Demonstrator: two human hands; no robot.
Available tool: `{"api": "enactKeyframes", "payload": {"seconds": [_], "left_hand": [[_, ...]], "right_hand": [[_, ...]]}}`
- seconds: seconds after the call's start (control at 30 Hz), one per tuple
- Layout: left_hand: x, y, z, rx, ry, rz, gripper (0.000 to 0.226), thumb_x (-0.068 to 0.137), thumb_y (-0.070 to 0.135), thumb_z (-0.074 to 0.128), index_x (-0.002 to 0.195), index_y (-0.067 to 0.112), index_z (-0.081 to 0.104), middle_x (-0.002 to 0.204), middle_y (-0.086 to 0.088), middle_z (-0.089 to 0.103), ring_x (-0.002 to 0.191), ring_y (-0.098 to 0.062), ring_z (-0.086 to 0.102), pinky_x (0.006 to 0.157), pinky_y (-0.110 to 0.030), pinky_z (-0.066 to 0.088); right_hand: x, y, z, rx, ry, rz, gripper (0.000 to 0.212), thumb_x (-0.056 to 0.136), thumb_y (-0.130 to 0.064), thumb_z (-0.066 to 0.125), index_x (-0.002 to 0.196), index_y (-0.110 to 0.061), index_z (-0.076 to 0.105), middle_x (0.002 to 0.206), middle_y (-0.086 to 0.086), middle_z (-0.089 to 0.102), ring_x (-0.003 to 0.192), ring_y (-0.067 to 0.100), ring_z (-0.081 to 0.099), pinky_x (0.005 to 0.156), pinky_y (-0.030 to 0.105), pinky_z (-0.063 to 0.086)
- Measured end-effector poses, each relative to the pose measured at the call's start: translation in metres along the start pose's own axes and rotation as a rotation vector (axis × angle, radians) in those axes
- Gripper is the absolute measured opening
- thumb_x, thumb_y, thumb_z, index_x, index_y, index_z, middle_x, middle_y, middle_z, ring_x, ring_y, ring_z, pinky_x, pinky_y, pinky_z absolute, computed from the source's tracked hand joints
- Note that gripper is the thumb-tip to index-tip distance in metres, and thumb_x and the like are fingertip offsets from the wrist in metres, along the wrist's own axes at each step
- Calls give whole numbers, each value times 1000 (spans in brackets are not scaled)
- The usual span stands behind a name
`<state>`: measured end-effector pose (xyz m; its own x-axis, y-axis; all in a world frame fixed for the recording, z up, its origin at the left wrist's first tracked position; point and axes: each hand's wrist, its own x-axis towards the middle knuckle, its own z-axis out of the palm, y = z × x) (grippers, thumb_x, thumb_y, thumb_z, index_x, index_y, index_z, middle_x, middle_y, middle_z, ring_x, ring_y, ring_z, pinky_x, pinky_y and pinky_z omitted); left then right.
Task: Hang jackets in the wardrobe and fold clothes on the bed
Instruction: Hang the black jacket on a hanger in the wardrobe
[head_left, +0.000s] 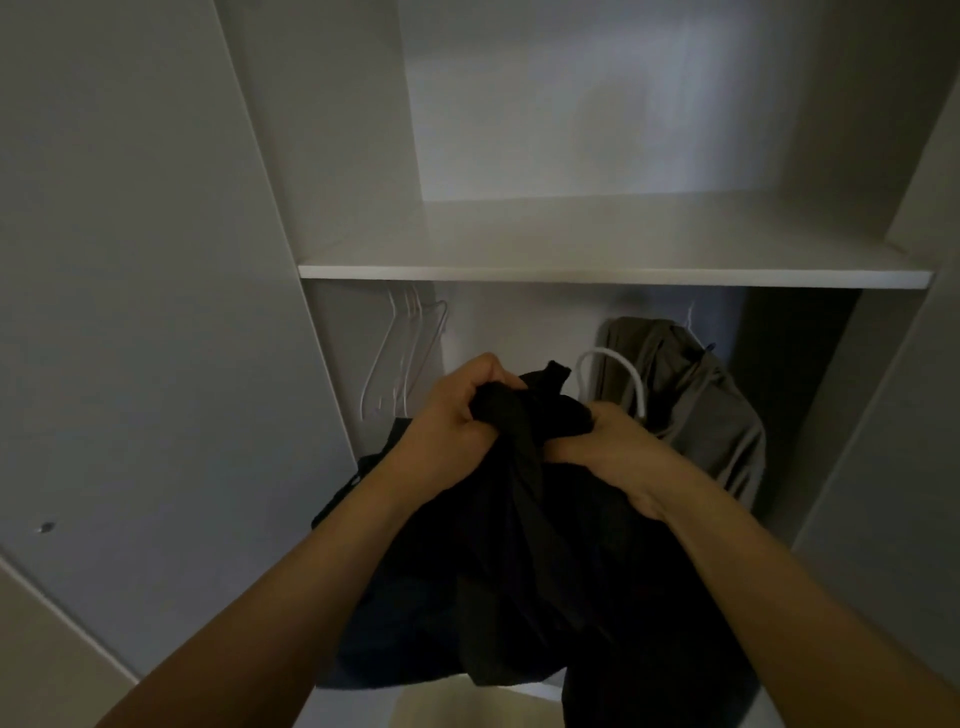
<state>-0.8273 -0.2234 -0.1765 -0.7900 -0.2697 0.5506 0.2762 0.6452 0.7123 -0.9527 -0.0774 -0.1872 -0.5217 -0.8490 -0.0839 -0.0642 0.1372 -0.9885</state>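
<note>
Jacket (519, 545) bunched in both hands' grip.

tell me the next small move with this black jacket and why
Probably lift the white hanger toward the rail under the shelf. Both the left hand and right hand grip the black jacket, already on it.

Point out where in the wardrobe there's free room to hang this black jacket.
Free stretch under the shelf: between the empty hangers on the left and the grey garment on the right. Right side is crowded. Both hands grip the black jacket.
</note>
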Motion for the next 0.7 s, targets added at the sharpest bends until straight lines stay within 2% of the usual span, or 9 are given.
{"api": "enactKeyframes", "payload": {"seconds": [0.07, 0.13, 0.2, 0.3, 0.37, 0.5, 0.6, 0.63, 0.7], "left_hand": [[0, -1, -2, 37, 16, -25, 26, 82, -14, 52, 92, 9, 58, 87, 16, 65, 82, 0, 62, 71, -13, 47], [-3, -3, -10, 169, -18, -55, 19, 86, -2, 54, 95, 16, 51, 81, 5, 62, 73, -8, 60, 64, -25, 49], [-8, -9, -20, 343, -140, -104, 23, 88, 9, 59, 99, 24, 45, 79, -2, 61, 67, -12, 60, 62, -30, 49], [-21, -20, -26, 527, -344, -199, 24, 88, 18, 62, 107, 24, 49, 84, 0, 63, 70, -13, 61, 65, -31, 52], [-29, -33, -30, 688, -378, -205, 15, 87, 21, 61, 101, 22, 54, 82, 2, 64, 72, -14, 62, 63, -31, 51], [-46, -68, -44, 803, -184, -409, 8, 85, 22, 62, 85, 19, 55, 82, 3, 61, 79, -21, 63, 67, -30, 47], [-57, -99, -44, 852, 89, -532, 12, 85, 11, 60, 97, 13, 63, 109, -7, 54, 98, -27, 54, 88, -41, 46], [-56, -105, -43, 735, 205, -577, 12, 87, 5, 57, 97, 8, 63, 114, -15, 52, 101, -30, 53, 90, -40, 45], [-45, -106, -41, 171, 483, -749, 18, 95, -4, 42, 95, 2, 59, 112, -28, 52, 107, -38, 53, 90, -40, 44]], "right_hand": [[4, 0, -3, -7, 62, -8, 17, 80, -7, 70, 66, -13, 63, 63, 2, 64, 64, 15, 63, 59, 24, 50], [6, 2, -10, 80, 129, -8, 25, 81, -9, 67, 58, -16, 61, 60, 3, 61, 59, 14, 61, 54, 23, 48], [8, 5, -14, 156, 190, -9, 19, 80, -11, 66, 62, -15, 63, 62, 3, 64, 59, 15, 64, 54, 22, 50], [12, 13, -13, 216, 223, 8, 13, 81, -12, 64, 69, -15, 59, 63, 2, 61, 59, 13, 63, 53, 22, 50], [15, 20, -13, 268, 254, 32, 11, 80, -13, 64, 71, -16, 58, 64, 2, 61, 59, 13, 63, 53, 23, 50], [18, 25, -22, 361, 320, 54, 4, 79, -13, 64, 81, -15, 62, 72, 5, 63, 63, 16, 63, 57, 24, 52], [20, 27, -26, 418, 352, 86, 9, 78, -12, 64, 86, -12, 66, 75, 5, 65, 65, 18, 64, 56, 26, 55], [21, 26, -28, 426, 356, 105, 10, 77, -12, 65, 87, -11, 67, 74, 5, 66, 64, 18, 65, 55, 26, 54], [23, 26, -33, 399, 348, 146, 13, 77, -13, 65, 89, -9, 70, 73, 5, 69, 61, 18, 66, 53, 25, 54]]}}
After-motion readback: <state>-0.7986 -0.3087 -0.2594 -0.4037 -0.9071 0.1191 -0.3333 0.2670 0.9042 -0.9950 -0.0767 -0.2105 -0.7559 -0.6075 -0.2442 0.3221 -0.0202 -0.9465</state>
